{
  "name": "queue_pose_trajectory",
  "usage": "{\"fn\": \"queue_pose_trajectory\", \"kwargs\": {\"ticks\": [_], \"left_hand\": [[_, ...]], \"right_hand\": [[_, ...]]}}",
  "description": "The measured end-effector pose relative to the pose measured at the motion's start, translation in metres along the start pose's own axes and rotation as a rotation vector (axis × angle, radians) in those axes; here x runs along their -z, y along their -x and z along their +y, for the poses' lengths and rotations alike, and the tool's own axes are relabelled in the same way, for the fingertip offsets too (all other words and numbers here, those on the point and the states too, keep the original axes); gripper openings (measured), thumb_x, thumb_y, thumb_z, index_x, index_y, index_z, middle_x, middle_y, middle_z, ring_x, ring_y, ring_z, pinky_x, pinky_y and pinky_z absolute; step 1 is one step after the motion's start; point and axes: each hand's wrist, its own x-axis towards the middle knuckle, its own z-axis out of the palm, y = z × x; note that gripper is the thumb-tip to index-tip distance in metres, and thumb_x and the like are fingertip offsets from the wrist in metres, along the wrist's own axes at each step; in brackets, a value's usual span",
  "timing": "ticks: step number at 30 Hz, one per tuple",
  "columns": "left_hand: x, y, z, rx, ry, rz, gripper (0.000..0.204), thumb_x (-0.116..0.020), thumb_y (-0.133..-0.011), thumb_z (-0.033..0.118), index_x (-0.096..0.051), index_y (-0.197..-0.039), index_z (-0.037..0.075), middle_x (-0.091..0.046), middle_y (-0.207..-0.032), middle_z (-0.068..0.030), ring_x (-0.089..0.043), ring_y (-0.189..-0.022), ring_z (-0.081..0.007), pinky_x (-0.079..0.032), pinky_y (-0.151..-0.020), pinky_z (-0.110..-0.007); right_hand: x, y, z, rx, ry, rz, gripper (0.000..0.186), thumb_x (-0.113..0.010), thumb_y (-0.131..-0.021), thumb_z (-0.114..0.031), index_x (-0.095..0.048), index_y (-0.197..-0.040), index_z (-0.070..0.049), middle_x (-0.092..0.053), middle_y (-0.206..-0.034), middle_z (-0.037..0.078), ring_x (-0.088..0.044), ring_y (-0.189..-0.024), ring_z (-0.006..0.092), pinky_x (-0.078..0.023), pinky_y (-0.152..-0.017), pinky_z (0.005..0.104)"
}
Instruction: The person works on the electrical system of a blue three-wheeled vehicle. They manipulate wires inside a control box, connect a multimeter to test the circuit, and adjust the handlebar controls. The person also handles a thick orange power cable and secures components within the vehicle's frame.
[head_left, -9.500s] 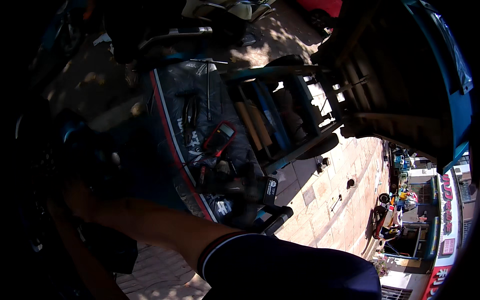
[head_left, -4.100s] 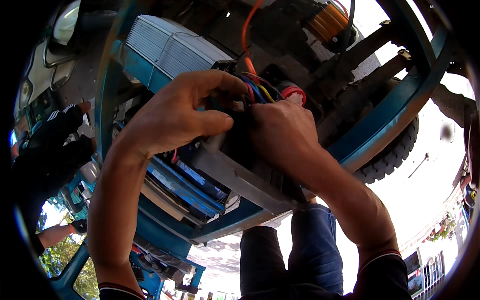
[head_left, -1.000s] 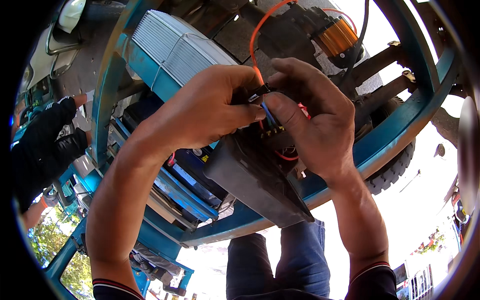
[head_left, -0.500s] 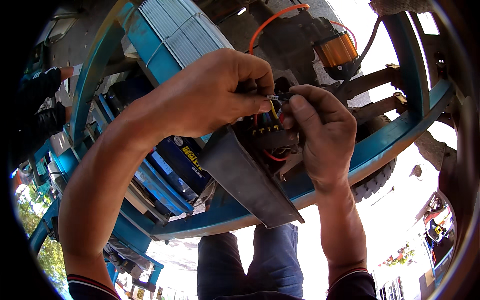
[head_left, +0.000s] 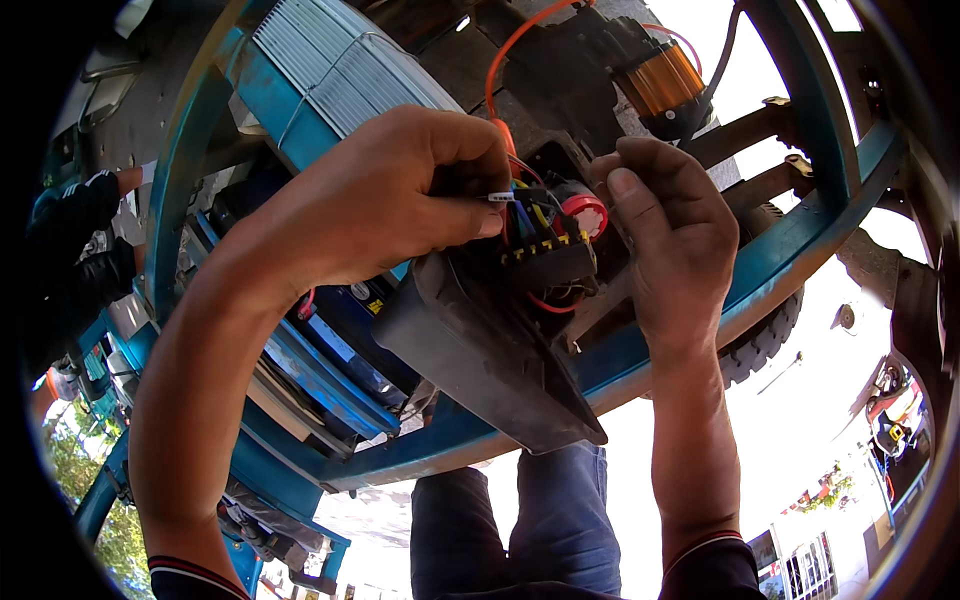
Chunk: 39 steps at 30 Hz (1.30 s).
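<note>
My left hand [head_left: 425, 185] pinches a wire with a small white printed sleeve [head_left: 501, 197] between thumb and forefinger. To its right is my right hand [head_left: 680, 225], fingers curled and thumb close to the forefinger; whatever it holds, if anything, is hidden. Between and below the hands sits a dark terminal block [head_left: 550, 265] with yellow wire ends along it. Blue and yellow wires [head_left: 530, 218] rise from the block. A round red-and-white part [head_left: 585, 216] stands right beside them. A dark grey plastic cover [head_left: 465, 345] hangs tilted in front, beneath my left wrist.
A curved blue metal frame [head_left: 620, 385] runs around the work. Farther off are a silver finned panel [head_left: 345, 65], an orange-and-black motor [head_left: 660, 90] and an orange cable [head_left: 500, 65]. Blue-black batteries [head_left: 350, 345] sit at left. Another person's dark sleeve [head_left: 85, 205] shows at far left.
My right hand has drawn away from the wire to the right, while the left still pinches it. The terminal block and red part are more exposed. The whole view has shifted slightly.
</note>
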Motion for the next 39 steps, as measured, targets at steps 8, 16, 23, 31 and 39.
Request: {"fn": "queue_pose_trajectory", "kwargs": {"ticks": [8,16,23,31,39], "left_hand": [[0.005,-0.006,0.013,0.159,-0.147,-0.071,0.02,-0.073,-0.086,0.0,-0.061,-0.102,0.001,-0.06,-0.091,-0.0021,-0.058,-0.087,-0.0091,-0.049,-0.081,-0.028],[0.007,-0.006,0.021,0.112,-0.213,-0.123,0.027,-0.07,-0.083,-0.001,-0.063,-0.109,0.0,-0.062,-0.097,-0.0052,-0.06,-0.09,-0.0139,-0.05,-0.085,-0.032],[0.008,-0.007,0.023,0.167,-0.29,-0.138,0.027,-0.067,-0.081,-0.004,-0.063,-0.107,-0.001,-0.062,-0.098,-0.0059,-0.059,-0.092,-0.0146,-0.05,-0.085,-0.032],[0.009,-0.005,0.015,0.142,-0.257,-0.121,0.03,-0.065,-0.079,-0.006,-0.062,-0.108,-0.001,-0.061,-0.097,-0.0057,-0.059,-0.091,-0.0149,-0.05,-0.085,-0.033],[0.01,-0.001,0.01,0.1,-0.266,-0.096,0.029,-0.065,-0.082,-0.004,-0.062,-0.111,-0.001,-0.062,-0.098,-0.0054,-0.061,-0.09,-0.0137,-0.05,-0.083,-0.032]], "right_hand": [[0.013,0.007,0.012,0.318,0.752,-0.346,0.053,-0.08,-0.076,-0.004,-0.066,-0.127,-0.002,-0.069,-0.12,0.017,-0.062,-0.12,0.0346,-0.049,-0.104,0.0443],[0.021,0.013,0.014,0.338,0.972,-0.466,0.056,-0.09,-0.068,-0.013,-0.069,-0.118,-0.003,-0.062,-0.119,0.013,-0.058,-0.121,0.0322,-0.046,-0.104,0.0443],[0.03,0.007,0.01,0.241,0.963,-0.518,0.04,-0.089,-0.071,-0.014,-0.072,-0.105,-0.001,-0.061,-0.119,0.013,-0.057,-0.118,0.0313,-0.047,-0.101,0.0424],[0.03,-0.002,0.026,0.102,0.682,-0.531,0.033,-0.086,-0.079,-0.015,-0.07,-0.104,0.002,-0.062,-0.119,0.013,-0.056,-0.121,0.0319,-0.047,-0.103,0.043],[0.035,-0.014,0.022,-0.095,0.637,-0.575,0.03,-0.081,-0.083,-0.013,-0.069,-0.106,0.002,-0.063,-0.118,0.011,-0.057,-0.122,0.0294,-0.047,-0.103,0.0402]]}}
